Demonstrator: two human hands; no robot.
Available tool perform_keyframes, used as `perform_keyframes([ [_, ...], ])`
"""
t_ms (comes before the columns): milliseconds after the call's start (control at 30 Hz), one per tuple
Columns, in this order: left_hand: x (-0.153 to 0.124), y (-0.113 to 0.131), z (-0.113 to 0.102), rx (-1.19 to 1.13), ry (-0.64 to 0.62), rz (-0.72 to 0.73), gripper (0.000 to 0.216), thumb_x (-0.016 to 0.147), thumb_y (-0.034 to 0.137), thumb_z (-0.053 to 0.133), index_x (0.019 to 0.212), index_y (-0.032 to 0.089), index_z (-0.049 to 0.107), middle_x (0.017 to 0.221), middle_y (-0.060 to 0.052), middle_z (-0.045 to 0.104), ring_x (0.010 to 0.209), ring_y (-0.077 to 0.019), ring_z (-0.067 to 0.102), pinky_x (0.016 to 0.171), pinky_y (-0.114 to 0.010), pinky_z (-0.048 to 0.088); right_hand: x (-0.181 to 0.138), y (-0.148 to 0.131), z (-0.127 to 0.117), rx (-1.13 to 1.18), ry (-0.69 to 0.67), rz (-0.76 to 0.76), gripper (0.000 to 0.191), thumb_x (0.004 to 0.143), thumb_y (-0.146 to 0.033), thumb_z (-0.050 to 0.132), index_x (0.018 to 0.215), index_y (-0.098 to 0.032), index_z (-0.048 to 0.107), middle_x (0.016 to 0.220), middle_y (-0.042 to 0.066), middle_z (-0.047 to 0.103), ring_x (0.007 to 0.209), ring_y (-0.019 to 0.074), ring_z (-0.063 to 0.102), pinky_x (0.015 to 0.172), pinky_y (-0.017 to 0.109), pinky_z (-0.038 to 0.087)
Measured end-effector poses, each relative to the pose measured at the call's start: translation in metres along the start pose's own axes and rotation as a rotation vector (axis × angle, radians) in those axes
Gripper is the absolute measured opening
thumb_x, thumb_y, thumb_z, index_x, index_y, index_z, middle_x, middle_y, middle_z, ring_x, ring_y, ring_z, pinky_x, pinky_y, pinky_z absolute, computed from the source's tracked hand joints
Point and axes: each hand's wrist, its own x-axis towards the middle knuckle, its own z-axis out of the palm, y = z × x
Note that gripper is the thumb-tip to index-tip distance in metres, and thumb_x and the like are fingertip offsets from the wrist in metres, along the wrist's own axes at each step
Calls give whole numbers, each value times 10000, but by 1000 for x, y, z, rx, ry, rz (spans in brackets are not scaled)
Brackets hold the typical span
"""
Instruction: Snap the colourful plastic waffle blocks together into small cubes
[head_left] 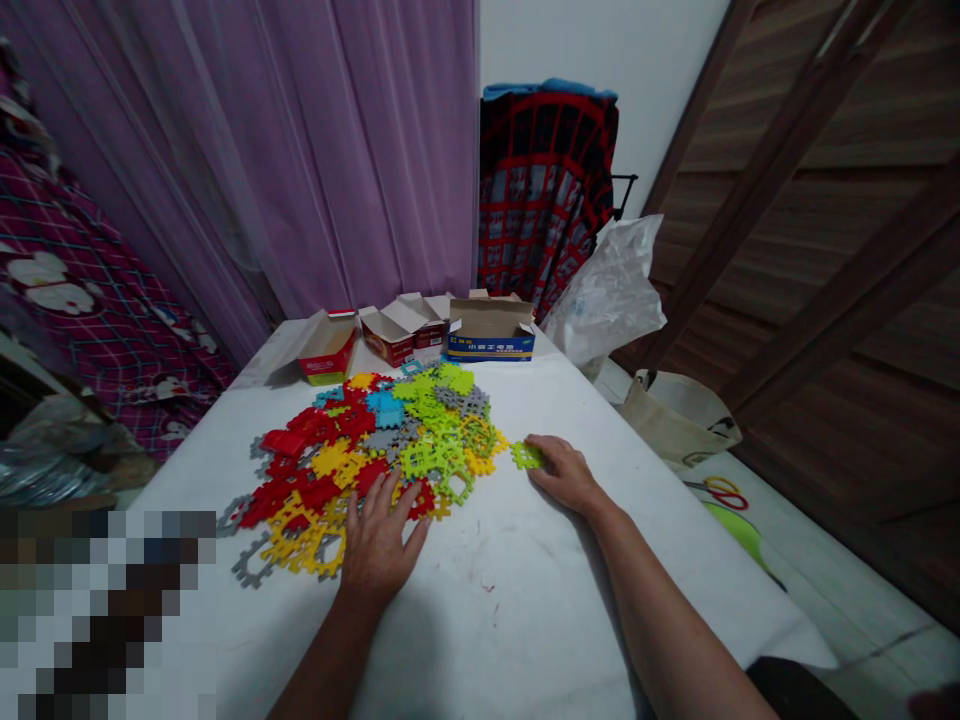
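A spread pile of flat, toothed plastic building pieces (330, 460) in red, yellow, green, blue and grey lies on the white table. My left hand (381, 545) rests palm down with its fingers apart on the near edge of the pile, touching red and yellow pieces. To the right of the pile, my right hand (562, 472) has its fingers closed on the edge of a green toothed piece (526, 456). That piece is at the table surface, close beside yellow pieces at the pile's right edge. Part of it is hidden under my fingers.
Along the far edge of the table (517, 600) stand open boxes: a red one (330, 350), dark red ones (390, 340) and a blue one (491, 345). A clear plastic bag (611, 290) is beyond the right corner. Right of the table are a cloth bag (679, 415) and scissors (724, 492).
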Motion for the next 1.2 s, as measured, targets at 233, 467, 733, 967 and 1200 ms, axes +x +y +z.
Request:
perform_keyframes([
  [233,0,0,-1,11,-5,3,427,912,389,529,1319,307,628,1492,-95,524,1394,-325,449,1189,-606,214,-2,-7,6,-155,231,156,538,766,-495,702,1198,-185,625,1098,105,690,1033,279,588,877,402,436],
  [467,0,2,-2,31,-9,1,422,924,391,516,1328,325,617,1497,-73,522,1394,-295,446,1198,-577,212,-5,-21,2,-236,214,196,447,782,-492,682,1122,-204,649,1080,95,689,1021,276,575,855,390,397],
  [733,1,-3,-3,13,-68,25,436,937,442,500,1344,327,604,1498,-90,519,1405,-319,434,1166,-609,267,-5,-22,-1,-240,201,223,381,810,-442,663,1094,-188,669,1084,106,689,1039,290,577,852,400,400],
  [967,2,-1,-4,17,-62,27,432,940,442,501,1339,315,607,1489,-99,527,1390,-326,451,1155,-620,278,-11,-71,10,-57,336,-90,201,868,-368,611,981,-217,678,1027,73,706,1003,241,581,864,369,393],
  [1200,2,4,-7,15,-40,18,425,939,421,518,1334,294,610,1489,-108,525,1391,-327,450,1153,-630,273,-22,-131,34,-41,131,-308,326,809,-365,698,1086,-199,648,1069,90,698,1025,257,547,864,375,374],
])
